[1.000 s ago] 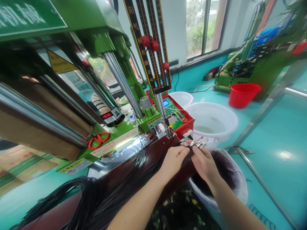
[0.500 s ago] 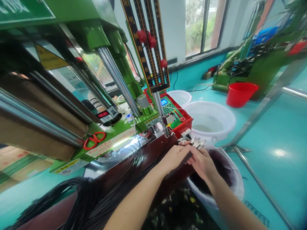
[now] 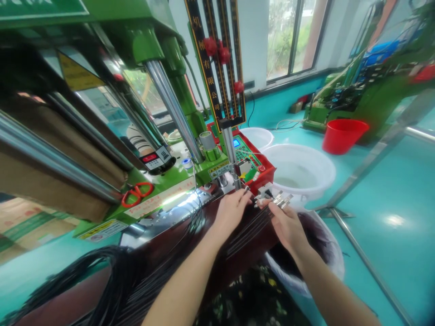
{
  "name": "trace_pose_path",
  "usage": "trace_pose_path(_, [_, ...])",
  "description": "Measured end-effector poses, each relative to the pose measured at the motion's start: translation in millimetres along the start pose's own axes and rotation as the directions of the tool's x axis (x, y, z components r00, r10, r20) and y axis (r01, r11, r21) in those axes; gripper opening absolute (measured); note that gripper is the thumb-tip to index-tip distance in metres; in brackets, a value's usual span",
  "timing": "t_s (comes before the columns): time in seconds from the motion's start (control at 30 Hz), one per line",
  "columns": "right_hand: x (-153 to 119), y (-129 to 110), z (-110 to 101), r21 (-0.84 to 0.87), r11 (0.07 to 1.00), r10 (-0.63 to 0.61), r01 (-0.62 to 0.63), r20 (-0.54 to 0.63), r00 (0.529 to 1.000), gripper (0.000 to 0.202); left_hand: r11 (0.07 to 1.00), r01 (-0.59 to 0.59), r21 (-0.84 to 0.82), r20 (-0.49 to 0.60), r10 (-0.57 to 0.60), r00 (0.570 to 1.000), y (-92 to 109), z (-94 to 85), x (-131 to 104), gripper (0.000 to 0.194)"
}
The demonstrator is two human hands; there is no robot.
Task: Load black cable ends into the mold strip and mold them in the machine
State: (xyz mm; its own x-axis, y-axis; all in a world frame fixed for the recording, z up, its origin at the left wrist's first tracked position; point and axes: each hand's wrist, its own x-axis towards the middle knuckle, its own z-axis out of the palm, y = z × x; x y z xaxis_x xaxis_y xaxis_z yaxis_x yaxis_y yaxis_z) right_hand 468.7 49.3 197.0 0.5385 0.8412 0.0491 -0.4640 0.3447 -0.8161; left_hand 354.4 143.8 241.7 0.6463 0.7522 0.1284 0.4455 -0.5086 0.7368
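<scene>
My right hand (image 3: 287, 222) is closed on a bunch of black cables near their metal connector ends (image 3: 281, 199). The black cables (image 3: 248, 228) run from there down and left across the dark red table (image 3: 210, 217). To the left, my left hand (image 3: 233, 208) is apart from the bunch, its fingers pinched together near the foot of a metal post (image 3: 232, 154). A small dark tip shows at its fingertips, too small to name. A thick coil of black cable (image 3: 113, 271) lies at the table's left end.
A green press machine (image 3: 176, 181) with orange-handled scissors (image 3: 137, 194) stands at the left. Behind my hands is a red control box (image 3: 268, 174). White tubs (image 3: 299, 167), a lined bin (image 3: 336, 267), a red bucket (image 3: 343, 136) and a metal frame (image 3: 367, 156) are at the right.
My left hand has parted from my right hand and the bunch, moving left and slightly up. My right hand stays with the connectors. The view has shifted slightly.
</scene>
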Motion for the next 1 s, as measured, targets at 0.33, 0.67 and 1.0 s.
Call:
trace_pose_path(0.33, [-12.2,-20.8,-1.5,-0.095,0.99,0.122,-0.107,0.18,0.976,0.014,0.794,0.249,-0.555,0.484,0.064,0.873,9.1,23.5,-55.2,0.042])
trace_pose_path(0.67, [-37.3,7.5,18.5,-0.282,0.822,0.567,-0.495,0.315,0.761,0.03,0.189,0.392,-0.9,0.34,-0.257,0.905,-1.6,47.8,-103.9,0.042])
trace_pose_path(1.0, [19.1,-11.0,52.8,-0.698,0.716,0.642,0.026,0.672,0.369,0.036,0.136,0.48,-0.866,0.417,-0.331,0.846,-16.5,61.7,-127.4,0.042])
